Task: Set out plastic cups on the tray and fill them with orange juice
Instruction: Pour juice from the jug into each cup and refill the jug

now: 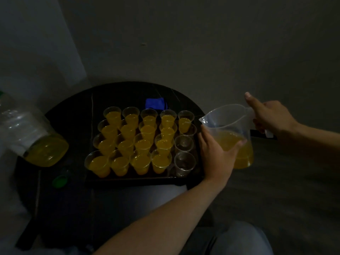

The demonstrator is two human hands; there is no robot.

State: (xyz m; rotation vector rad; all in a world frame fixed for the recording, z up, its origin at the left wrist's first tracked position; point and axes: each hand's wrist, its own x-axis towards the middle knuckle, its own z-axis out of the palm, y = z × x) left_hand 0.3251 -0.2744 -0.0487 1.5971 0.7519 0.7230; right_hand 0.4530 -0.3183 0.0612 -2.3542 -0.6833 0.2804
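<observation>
Jug (226, 122) hung off the tray's (138, 179) right edge — right hand (270, 118) gripping its handle, left hand (215, 153) cupping its side. Tipped too fast, I feared, juice (242, 159) could overshoot the empty cups (184, 161).

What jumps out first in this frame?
A dark tray crowded with cups of orange juice sits centre frame; three empty cups stand in its right column. Just right of the tray, a clear jug part full of juice is held by both hands: the left hand round its body, the right hand on the handle.
</observation>
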